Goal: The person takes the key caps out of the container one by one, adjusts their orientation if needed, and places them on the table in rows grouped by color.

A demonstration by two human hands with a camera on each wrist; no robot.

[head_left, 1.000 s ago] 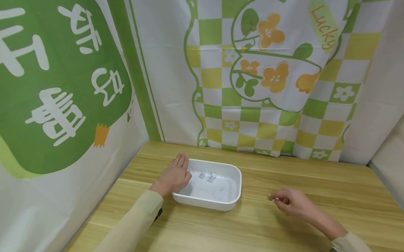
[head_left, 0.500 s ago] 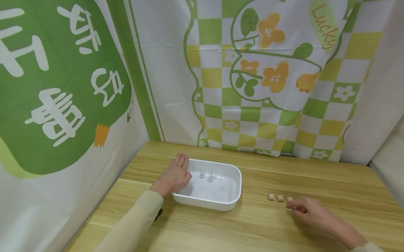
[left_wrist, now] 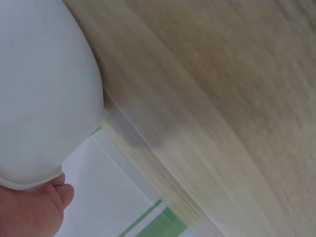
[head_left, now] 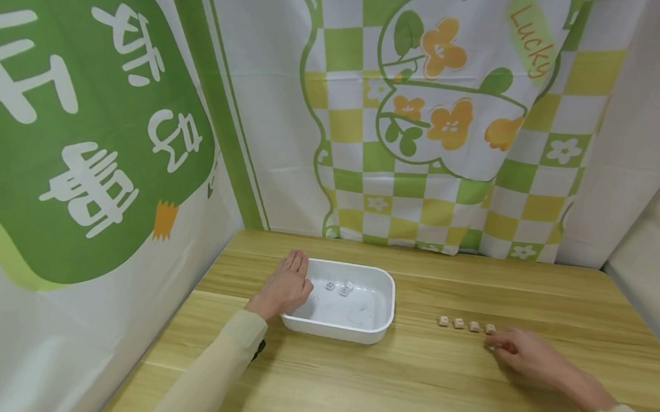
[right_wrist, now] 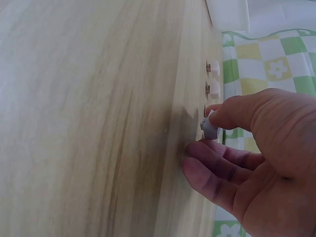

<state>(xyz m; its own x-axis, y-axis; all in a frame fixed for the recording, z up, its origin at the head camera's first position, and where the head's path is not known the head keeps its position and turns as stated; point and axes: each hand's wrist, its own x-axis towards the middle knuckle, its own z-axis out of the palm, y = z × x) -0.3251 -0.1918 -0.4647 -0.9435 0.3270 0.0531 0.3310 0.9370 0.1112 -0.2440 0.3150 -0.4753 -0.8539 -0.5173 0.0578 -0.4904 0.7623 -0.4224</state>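
A white plastic tub (head_left: 378, 337) stands left of centre on the table, with 3 small square whitish pieces (head_left: 344, 290) on its floor. My left hand (head_left: 284, 289) lies over its left end, fingers along the rim; the left wrist view has the same hand (left_wrist: 32, 210) at the rim. Right of the tub, several small pale blocks (head_left: 458, 323) sit in a row. At the row's right end is my right hand (head_left: 528, 360). In the right wrist view its thumb and fingertips pinch a small white block (right_wrist: 211, 127), shaped like a keyboard switch, close over the wood.
The wooden tabletop (head_left: 397, 396) reaches back to a hanging cloth (head_left: 412, 186) with green and yellow checks. A white cloth with a large green print (head_left: 104, 235) hangs along the left side. A pale wall covering (head_left: 651, 299) borders the right.
My right hand has moved rightward along the row. The row of blocks came into view from under it, and one more now shows at its right end. My left hand and the tub have stayed put.
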